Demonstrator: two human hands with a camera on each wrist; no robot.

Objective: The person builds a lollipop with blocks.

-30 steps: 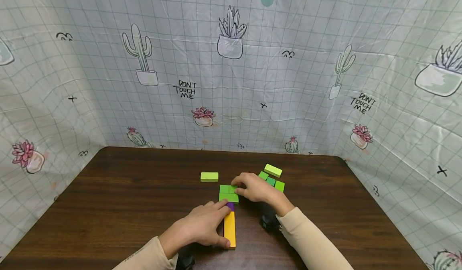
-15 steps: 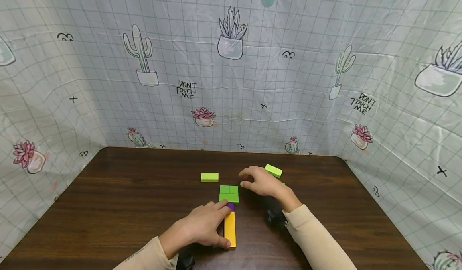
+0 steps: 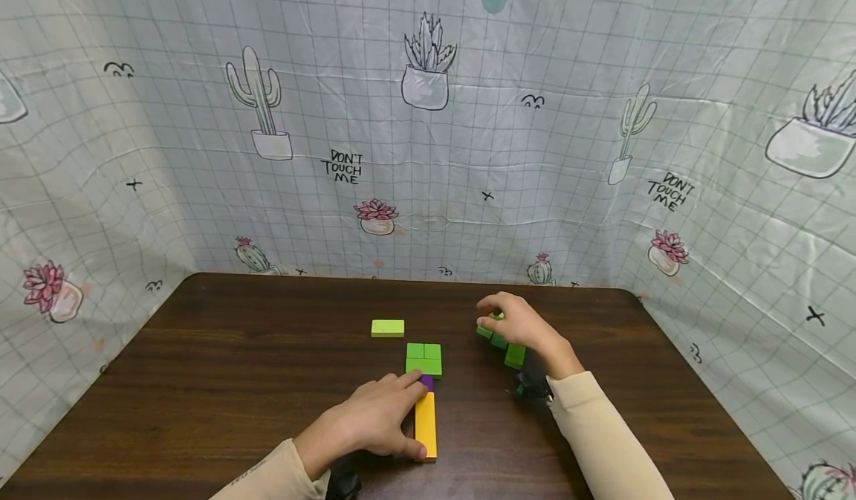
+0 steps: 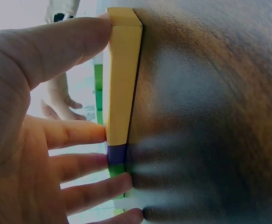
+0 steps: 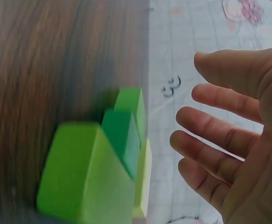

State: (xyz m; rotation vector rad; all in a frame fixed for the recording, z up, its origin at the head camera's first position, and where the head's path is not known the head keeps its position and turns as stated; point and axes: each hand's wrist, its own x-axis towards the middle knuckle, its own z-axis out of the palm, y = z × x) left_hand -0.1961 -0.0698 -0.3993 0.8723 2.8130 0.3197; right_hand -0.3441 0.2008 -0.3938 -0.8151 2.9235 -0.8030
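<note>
My left hand [image 3: 374, 417] rests beside a long yellow block [image 3: 426, 427] on the table. In the left wrist view its thumb touches one end of that block, and its straight fingers lie along the row's side. Beyond the yellow block come a purple block [image 3: 427, 382] and a flat group of green blocks [image 3: 424, 367], lined up together. My right hand [image 3: 524, 329] hovers over a loose cluster at the right, holding nothing, its fingers relaxed. In the right wrist view that cluster has a bright green block [image 5: 68, 172], a dark green block [image 5: 118, 135] and a yellow-green block [image 5: 143, 182].
A lone yellow-green block [image 3: 388, 328] lies behind the green group. The dark wooden table [image 3: 234, 366] ends at a hanging cloth [image 3: 441, 158] printed with cacti, which surrounds its back and sides. Black wrist devices [image 3: 533, 385] sit under the cuffs.
My right hand has let go of the small green block at the group's back right corner and moved right over the loose cluster. My left hand has stayed still.
</note>
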